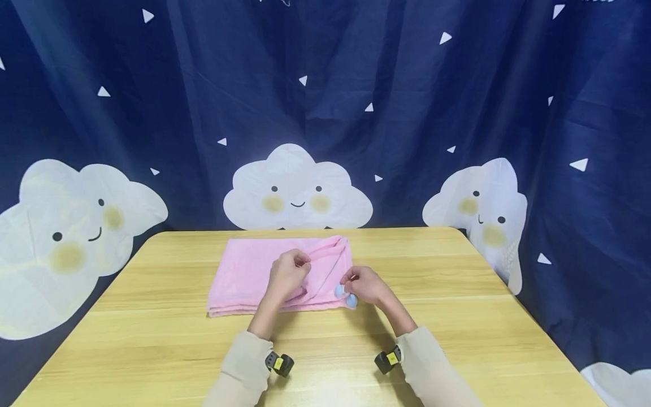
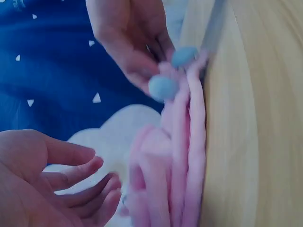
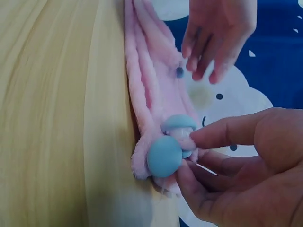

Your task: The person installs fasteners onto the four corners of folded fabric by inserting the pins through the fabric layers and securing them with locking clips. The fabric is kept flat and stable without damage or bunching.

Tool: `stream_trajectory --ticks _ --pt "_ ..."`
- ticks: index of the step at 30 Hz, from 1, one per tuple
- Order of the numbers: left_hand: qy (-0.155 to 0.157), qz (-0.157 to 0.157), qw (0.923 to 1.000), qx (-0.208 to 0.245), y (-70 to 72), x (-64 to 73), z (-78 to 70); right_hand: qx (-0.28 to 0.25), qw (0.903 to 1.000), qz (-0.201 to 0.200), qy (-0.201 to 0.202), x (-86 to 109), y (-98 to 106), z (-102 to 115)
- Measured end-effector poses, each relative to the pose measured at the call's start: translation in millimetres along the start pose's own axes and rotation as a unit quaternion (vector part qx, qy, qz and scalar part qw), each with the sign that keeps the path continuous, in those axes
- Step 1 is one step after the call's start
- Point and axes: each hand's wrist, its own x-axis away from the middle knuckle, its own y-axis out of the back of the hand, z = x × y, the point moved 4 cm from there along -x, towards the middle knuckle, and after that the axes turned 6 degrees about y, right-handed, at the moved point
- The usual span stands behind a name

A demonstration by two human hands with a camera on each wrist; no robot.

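A folded pink plush blanket (image 1: 249,271) lies on the table, its right part turned over in a diagonal fold. Two light blue, mushroom-shaped fasteners (image 3: 164,156) sit at its near right corner; one shows a clear stem under its cap. My right hand (image 1: 365,284) is at that corner and pinches one of the blue fasteners (image 3: 179,122) between thumb and fingers. Above the middle of the blanket is my left hand (image 1: 289,276), its fingers loosely bent with nothing between them. In the left wrist view, the left hand (image 2: 61,179) is apart from the blanket edge.
The wooden table (image 1: 152,350) extends around the blanket on all sides. Behind it hangs a dark blue curtain (image 1: 325,124) printed with white clouds and small triangles. Each forearm carries a black wrist camera (image 1: 280,363) just above the table.
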Motion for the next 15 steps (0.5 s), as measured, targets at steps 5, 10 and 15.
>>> stream_trajectory --ticks 5,10,15 --pt "0.011 -0.022 0.9989 -0.041 5.5 -3.7 11.9 0.028 0.9996 -0.007 0.004 0.0 0 -2" --pt "0.020 -0.008 0.9977 -0.065 5.1 -4.1 17.8 0.035 0.9993 -0.014 -0.002 -0.8 -1 -4" --pt "0.026 0.006 0.9948 -0.098 3.0 -4.3 22.1 0.042 0.9989 -0.020 0.004 -1.0 0 -4"
